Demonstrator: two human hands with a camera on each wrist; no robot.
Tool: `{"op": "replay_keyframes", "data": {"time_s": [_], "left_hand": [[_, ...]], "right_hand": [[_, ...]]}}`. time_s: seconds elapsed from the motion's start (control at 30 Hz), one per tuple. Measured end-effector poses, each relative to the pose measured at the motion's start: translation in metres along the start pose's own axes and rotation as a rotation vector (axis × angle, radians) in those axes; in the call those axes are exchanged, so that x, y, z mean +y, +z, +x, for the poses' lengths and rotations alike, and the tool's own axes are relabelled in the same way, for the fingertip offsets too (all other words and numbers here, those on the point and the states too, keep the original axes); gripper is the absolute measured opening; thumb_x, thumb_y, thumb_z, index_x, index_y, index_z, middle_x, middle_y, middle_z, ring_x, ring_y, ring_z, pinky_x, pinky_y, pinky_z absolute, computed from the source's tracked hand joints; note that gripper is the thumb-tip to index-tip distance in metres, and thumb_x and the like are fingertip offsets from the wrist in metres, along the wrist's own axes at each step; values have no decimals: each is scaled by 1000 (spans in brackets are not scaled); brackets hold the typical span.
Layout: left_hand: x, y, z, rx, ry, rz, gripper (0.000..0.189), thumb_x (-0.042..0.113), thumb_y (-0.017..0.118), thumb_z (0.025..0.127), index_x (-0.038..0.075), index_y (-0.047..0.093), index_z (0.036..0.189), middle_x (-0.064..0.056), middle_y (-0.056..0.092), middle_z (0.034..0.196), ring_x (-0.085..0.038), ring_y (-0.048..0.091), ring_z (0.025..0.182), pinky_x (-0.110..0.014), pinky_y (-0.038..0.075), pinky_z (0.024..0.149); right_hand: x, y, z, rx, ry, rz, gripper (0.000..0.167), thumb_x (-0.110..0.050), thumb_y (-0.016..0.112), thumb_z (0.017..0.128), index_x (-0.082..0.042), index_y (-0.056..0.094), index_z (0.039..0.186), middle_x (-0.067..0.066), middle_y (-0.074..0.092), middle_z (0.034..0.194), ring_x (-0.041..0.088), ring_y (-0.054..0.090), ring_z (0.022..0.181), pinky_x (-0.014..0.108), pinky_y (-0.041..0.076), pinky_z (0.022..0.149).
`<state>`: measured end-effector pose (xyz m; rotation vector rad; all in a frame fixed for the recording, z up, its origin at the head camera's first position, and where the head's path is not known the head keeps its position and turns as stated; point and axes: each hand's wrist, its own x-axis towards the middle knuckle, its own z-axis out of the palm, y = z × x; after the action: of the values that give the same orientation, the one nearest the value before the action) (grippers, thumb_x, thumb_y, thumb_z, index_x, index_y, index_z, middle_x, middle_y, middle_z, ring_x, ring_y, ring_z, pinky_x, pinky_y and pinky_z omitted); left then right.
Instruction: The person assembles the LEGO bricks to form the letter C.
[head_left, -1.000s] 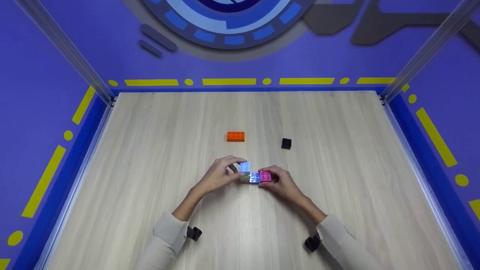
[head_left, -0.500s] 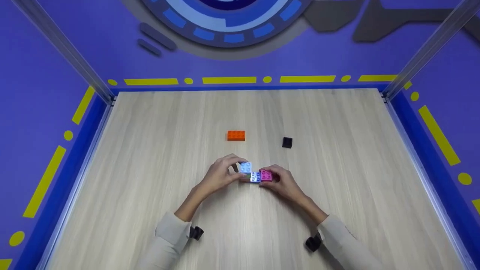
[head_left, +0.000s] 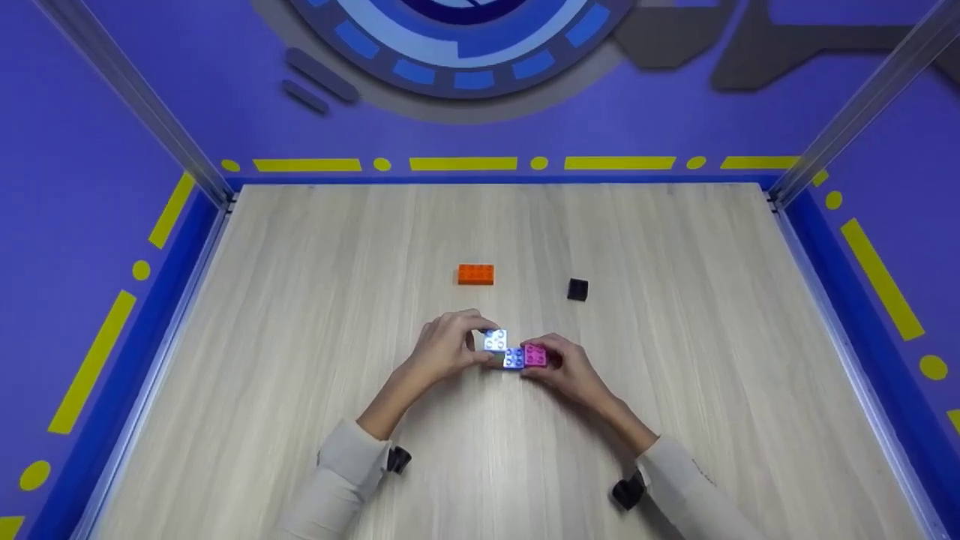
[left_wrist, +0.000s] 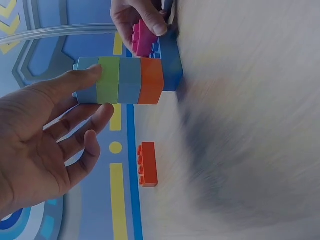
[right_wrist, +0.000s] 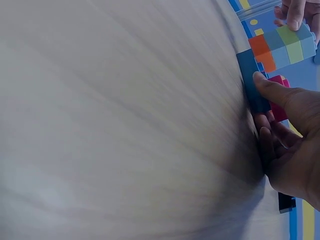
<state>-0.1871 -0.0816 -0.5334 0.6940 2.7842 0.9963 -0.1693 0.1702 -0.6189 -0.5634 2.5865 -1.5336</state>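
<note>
A tower of small building bricks rises from one end of a long dark blue brick (left_wrist: 171, 64). Lowest in it is an orange brick (left_wrist: 151, 82), followed by a light blue brick (left_wrist: 129, 81), a light green brick (left_wrist: 108, 80) and a light blue top brick (head_left: 495, 340). A pink brick (head_left: 535, 355) sits on the blue brick's other end. With thumb and fingers, my left hand (head_left: 450, 346) pinches the tower's upper part. My right hand (head_left: 571, 369) grips the dark blue brick and pink brick, its thumb on the blue side in the right wrist view.
Beyond the hands on the wooden table (head_left: 337, 262) lie a loose orange brick (head_left: 475, 274) and, farther right, a black brick (head_left: 577, 289). Blue panels with yellow marks enclose the table at the back and sides.
Both hands keep their holds in nearly the same place. In the head view, less of the light green brick shows under the tower's top than before.
</note>
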Motion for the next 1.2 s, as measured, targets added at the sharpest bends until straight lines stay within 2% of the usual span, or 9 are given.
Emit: {"op": "replay_keyframes", "data": {"time_s": [0.1,0.27,0.5,0.63,0.73,0.8,0.97,1.2], "left_hand": [[-1,3,2,29,-1,8,35,22,90,77,16,80,109,-1,71,88,-20,67,76,-21,38,60],[-3,4,4,23,-5,-10,35,23,91,76,16,80,108,-3,70,88,-19,66,77,-21,39,60],[-18,16,-6,76,61,-147,40,20,87,81,12,75,118,-4,73,101,-20,69,79,-26,53,68],[-26,23,-10,28,99,-193,51,25,85,84,11,66,129,-6,72,117,-22,69,88,-30,54,77],[-31,28,-10,-11,95,-206,57,25,85,84,10,63,133,-8,71,123,-23,66,93,-29,50,81],[-34,32,-8,-14,78,-216,54,22,85,83,8,64,131,-9,72,120,-22,63,93,-27,49,80],[-38,39,-6,-17,33,-224,39,19,86,82,5,70,115,-7,72,100,-10,53,82,-22,43,72],[-38,42,-7,-22,-5,-229,34,22,84,85,7,71,112,-5,70,98,-12,50,79,-20,39,68]], "right_hand": [[0,0,0,2,-16,5,41,-15,86,81,-9,73,120,9,73,113,22,65,102,24,51,88],[-2,-2,2,-9,-6,3,42,-14,86,81,-7,72,120,9,73,113,18,63,101,22,48,86],[-7,-3,5,-22,-19,-27,45,-12,86,80,-4,71,122,11,73,112,22,66,103,22,50,89],[-9,-3,6,-31,-19,-62,44,-11,86,80,-4,72,121,11,74,112,22,67,102,24,51,88],[-12,-2,6,-33,-10,-92,43,-12,86,80,-5,72,120,10,74,113,23,67,103,26,52,90],[-13,-3,7,-37,0,-99,44,-12,86,80,-5,72,120,10,74,114,24,67,104,27,52,91],[-15,-6,8,-87,17,-98,47,-14,87,79,-5,70,122,12,73,117,27,66,107,30,51,93],[-13,-35,11,-250,67,-36,61,-11,86,81,0,61,135,19,68,126,27,68,95,24,54,81]]}}
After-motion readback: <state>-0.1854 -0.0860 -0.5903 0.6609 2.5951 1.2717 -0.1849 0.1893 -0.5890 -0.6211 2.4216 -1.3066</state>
